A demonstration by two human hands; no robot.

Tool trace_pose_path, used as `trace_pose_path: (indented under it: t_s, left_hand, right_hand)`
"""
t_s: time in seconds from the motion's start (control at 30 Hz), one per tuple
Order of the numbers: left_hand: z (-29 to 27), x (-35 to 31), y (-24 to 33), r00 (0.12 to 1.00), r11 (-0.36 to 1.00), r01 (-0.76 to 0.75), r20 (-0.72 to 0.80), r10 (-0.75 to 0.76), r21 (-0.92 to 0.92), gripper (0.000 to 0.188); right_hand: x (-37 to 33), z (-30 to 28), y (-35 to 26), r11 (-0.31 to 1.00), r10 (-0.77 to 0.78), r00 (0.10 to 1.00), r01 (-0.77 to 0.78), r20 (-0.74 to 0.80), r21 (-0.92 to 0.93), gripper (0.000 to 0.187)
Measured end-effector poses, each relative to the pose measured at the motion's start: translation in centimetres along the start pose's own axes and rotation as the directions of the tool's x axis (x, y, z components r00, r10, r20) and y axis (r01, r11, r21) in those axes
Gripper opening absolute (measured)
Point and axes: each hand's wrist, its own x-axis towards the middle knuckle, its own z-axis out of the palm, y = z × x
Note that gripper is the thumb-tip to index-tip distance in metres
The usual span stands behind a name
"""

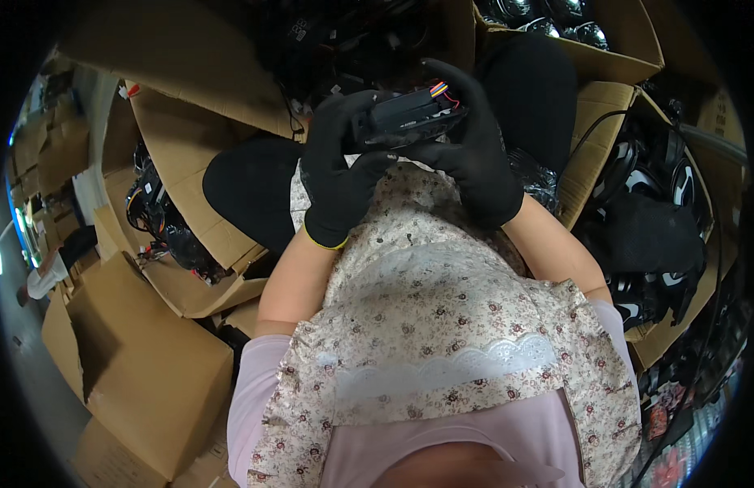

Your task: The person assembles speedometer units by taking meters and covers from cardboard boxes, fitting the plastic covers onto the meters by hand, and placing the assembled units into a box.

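Between my gloved hands, above my lap, is a black box-shaped electronic part with a short bundle of coloured wires at its upper right. My left hand, in a black glove, grips the part's left end, with the thumb along its near side. At the other end my right hand, also in a black glove, holds it from below, its index finger raised behind the wires. The underside of the part is hidden by my fingers.
Open cardboard boxes surround me. The left box holds wired parts; the right one holds black-and-white items. Shiny wrapped pieces fill a box at the top right. A loose black cable runs down the right side.
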Motion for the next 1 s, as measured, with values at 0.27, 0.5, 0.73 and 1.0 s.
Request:
trace_pose_path:
  t_s: [0.27, 0.5, 0.73, 1.0]
  left_hand:
    - [-1.7, 0.4, -0.9, 0.914, 0.887, -0.405, 0.086, 0.396, 0.223, 0.059]
    - [-1.0, 1.4, 0.3, 0.989, 0.963, -0.133, -0.035, 0.145, 0.236, 0.071]
    - [-2.2, 2.1, 1.0, 0.918, 0.883, -0.368, 0.267, 0.295, 0.291, 0.044]
    - [-0.9, 0.1, 0.4, 0.944, 0.923, -0.323, 0.135, 0.300, 0.208, 0.038]
  right_hand:
    - [0.4, 0.0, 0.2, 0.981, -0.176, 0.984, 0.177, 0.015, -0.079, 0.099]
    - [-0.4, 0.0, 0.3, 0.992, -0.023, 1.000, 0.022, -0.009, -0.127, 0.079]
    - [-0.1, 0.1, 1.4, 0.663, -0.483, 0.859, 0.485, 0.169, -0.570, 0.061]
    - [-0.1, -0.9, 0.8, 0.454, -0.596, 0.749, 0.612, 0.289, -0.648, 0.060]
